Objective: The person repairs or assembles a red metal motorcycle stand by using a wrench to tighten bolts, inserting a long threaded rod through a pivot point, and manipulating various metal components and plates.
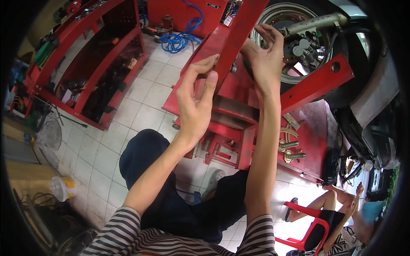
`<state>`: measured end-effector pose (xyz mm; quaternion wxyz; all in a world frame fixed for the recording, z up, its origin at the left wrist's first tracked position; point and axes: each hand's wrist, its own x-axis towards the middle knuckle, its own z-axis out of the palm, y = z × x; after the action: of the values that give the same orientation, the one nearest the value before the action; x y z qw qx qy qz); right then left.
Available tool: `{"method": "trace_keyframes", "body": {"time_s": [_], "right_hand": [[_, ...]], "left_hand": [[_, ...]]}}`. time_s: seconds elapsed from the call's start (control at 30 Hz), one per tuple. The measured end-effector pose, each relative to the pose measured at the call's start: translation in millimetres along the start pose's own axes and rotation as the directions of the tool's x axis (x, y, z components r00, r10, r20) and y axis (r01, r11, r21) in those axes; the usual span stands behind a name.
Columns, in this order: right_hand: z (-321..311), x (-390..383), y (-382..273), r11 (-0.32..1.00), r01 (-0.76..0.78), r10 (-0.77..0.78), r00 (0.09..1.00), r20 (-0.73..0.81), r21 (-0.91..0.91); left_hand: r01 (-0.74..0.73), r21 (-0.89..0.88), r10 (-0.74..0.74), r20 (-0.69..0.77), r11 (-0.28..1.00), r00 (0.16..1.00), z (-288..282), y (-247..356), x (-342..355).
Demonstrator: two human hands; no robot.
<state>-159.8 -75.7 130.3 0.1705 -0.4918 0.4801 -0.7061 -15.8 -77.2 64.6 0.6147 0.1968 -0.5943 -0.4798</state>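
Note:
A red square metal bar (232,45) rises at a slant between my hands from a red steel frame (232,106). My left hand (194,98) is at the bar's left side, fingers curled and thumb bent toward them; whatever is at the fingertips is too small to make out. On the right, my right hand (267,59) has its thumb and forefinger against the bar's edge, partly hidden, while its other fingers are bent and spread. A small bolt end (233,68) shows on the bar's right face. Another red bar (318,83), with a round hole, angles up to the right.
A motorcycle wheel (273,17) stands behind my right hand. Brass-coloured bolts (294,155) lie on the red platform (311,128). At left is a red tool cart (85,98); a blue hose (177,42) coils beyond. A person (341,213) sits near a red chair (299,243).

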Motion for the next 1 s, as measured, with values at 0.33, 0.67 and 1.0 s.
{"method": "trace_keyframes", "body": {"time_s": [0.33, 0.67, 1.0], "right_hand": [[15.1, -16.1, -52.0, 0.994, 0.099, -0.095, 0.992, -0.082, 0.044], [8.1, -81.2, -30.1, 0.695, 0.441, -0.531, 0.847, 0.007, -0.568], [-17.1, -109.5, 25.7, 0.423, 0.676, -0.631, 0.697, 0.339, -0.603]], "left_hand": [[-0.002, 0.006, 0.002, -0.017, 1.000, 1.000, 2.6, 2.5, 1.0], [0.004, -0.088, -0.003, 0.001, 0.996, 1.000, 3.4, -1.7, 0.5], [0.039, -0.069, -0.038, 0.013, 0.997, 0.999, -0.6, 4.1, 0.3]]}}
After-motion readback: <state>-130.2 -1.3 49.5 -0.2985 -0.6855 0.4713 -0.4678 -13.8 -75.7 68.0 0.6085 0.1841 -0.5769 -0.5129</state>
